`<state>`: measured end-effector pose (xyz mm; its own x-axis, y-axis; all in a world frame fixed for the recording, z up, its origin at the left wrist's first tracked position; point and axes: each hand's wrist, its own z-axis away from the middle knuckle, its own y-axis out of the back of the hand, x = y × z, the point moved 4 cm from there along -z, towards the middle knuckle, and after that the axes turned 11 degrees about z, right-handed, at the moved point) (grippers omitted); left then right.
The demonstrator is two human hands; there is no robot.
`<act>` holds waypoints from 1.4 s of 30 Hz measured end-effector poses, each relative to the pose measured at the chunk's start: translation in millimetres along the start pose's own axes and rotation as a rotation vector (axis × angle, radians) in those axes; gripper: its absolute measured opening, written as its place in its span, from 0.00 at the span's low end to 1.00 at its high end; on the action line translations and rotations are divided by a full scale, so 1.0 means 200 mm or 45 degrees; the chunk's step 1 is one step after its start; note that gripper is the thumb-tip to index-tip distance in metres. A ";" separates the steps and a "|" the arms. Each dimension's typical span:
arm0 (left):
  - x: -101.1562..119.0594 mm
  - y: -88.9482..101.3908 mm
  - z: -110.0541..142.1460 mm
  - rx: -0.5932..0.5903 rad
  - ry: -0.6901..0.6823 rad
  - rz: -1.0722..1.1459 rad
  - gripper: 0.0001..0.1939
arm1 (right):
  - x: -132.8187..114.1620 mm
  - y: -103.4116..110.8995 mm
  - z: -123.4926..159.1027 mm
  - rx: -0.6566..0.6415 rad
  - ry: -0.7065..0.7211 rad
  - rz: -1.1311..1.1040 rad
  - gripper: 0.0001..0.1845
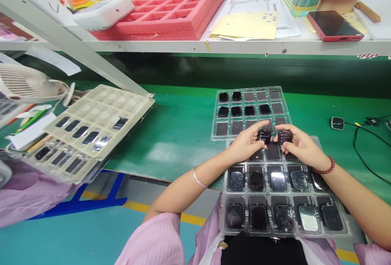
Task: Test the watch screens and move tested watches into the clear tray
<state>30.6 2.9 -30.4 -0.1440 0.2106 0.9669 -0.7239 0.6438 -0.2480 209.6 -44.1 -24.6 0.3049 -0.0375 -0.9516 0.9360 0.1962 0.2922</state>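
Room: bright, evenly lit
Bench point(171, 134): pale sheen
Near tray point(224, 216): white glare on some screens point(277, 180)
Shadow: dark under shelf point(244, 47)
Edges: stretched, bowed
Background: soft
Top: one pixelated patch

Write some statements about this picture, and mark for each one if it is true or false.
1. The left hand holds a dark watch and the right hand a second dark watch. True.
2. Every pocket of the far tray is filled. False: several pockets are unfilled.
3. The phone lies on the shelf. True.
4. The red bead bracelet is on the left wrist. False: it is on the right wrist.
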 end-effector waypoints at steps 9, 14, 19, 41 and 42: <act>0.00 0.00 0.00 -0.021 -0.029 -0.014 0.30 | 0.00 0.01 0.00 0.010 -0.013 -0.001 0.19; -0.01 0.01 0.00 0.001 0.018 -0.070 0.18 | 0.01 0.01 0.00 -0.031 -0.021 -0.052 0.14; -0.01 0.00 0.00 0.011 -0.057 -0.056 0.25 | 0.02 0.00 0.00 -0.015 0.018 -0.056 0.20; 0.01 0.00 0.00 0.009 0.045 -0.063 0.13 | 0.01 0.01 0.00 -0.067 0.014 0.002 0.12; 0.01 0.00 0.00 0.006 0.045 -0.066 0.13 | 0.00 0.01 0.00 -0.068 0.012 0.003 0.12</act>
<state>30.9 4.2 -28.6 -0.0823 0.2029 0.9757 -0.7329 0.6511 -0.1972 211.4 -43.9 -25.1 0.3051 -0.0279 -0.9519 0.9245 0.2484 0.2890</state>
